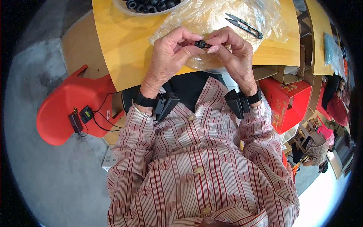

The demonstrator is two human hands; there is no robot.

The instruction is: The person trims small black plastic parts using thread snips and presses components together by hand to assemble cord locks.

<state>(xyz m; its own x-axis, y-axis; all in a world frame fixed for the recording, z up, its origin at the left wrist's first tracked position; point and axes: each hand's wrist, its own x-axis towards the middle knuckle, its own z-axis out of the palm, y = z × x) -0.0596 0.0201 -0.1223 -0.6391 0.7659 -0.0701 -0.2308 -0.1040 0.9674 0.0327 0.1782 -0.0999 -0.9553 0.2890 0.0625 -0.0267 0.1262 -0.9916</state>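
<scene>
Over the near edge of the yellow table (128, 60), both of my hands meet around a small black ring-shaped part (200, 44). My left hand (172, 51) pinches its left side between thumb and fingertips. From the other side, my right hand (232, 47) pinches at the part's right end, where a short dark piece shows between the fingertips. A clear plastic bag (196, 20) lies spread beneath and behind my hands, with something pale inside. Black thread snips (244, 25) rest on the bag, beyond my right hand.
At the far left of the table, a white bowl (149, 14) holds several black ring-shaped parts. A red chair (56, 109) with a black adapter (87, 114) and cables stands at my left. To my right is a red box (285, 102) beside cardboard. Other people sit farther right.
</scene>
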